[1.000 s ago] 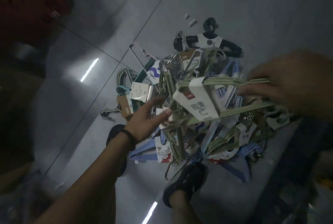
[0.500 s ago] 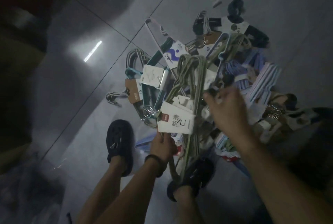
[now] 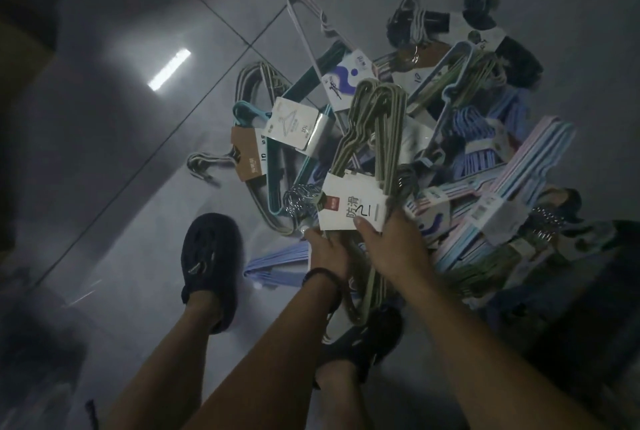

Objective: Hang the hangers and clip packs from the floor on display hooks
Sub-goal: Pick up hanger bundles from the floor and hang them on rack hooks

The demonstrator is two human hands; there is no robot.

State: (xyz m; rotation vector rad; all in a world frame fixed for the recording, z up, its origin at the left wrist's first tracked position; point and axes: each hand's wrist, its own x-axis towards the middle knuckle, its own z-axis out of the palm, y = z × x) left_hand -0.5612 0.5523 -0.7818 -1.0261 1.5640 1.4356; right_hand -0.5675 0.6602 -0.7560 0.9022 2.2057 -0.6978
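Both hands are on one bundle now: the olive-green hanger pack [image 3: 375, 138], banded by a white card label [image 3: 349, 209], is up off the floor and held just above the big heap of hanger packs [image 3: 460, 166] on the grey tiled floor [image 3: 121, 138]. The left hand [image 3: 327, 251] closes its grip on the lower left of the label, fingers wrapped under the pack. The right hand [image 3: 389, 246] pinches the label's bottom edge, thumb flat on the card face. The hooks point up and away from the person, the shoulders trail down between the two dark shoes [image 3: 209, 267].

Here's the danger: the pack hangs right over the tangle, and its lower wires look as if they run down close to the pile by the right foot, though the light is too dim to be sure they're free. A snagged hook could drag a neighbouring pack, say the teal hangers [image 3: 273, 166] or the pastel striped pack [image 3: 512, 187], up with it. And the hold sits mostly on card; if that band slides or tears, the hangers fan out and spill back down.
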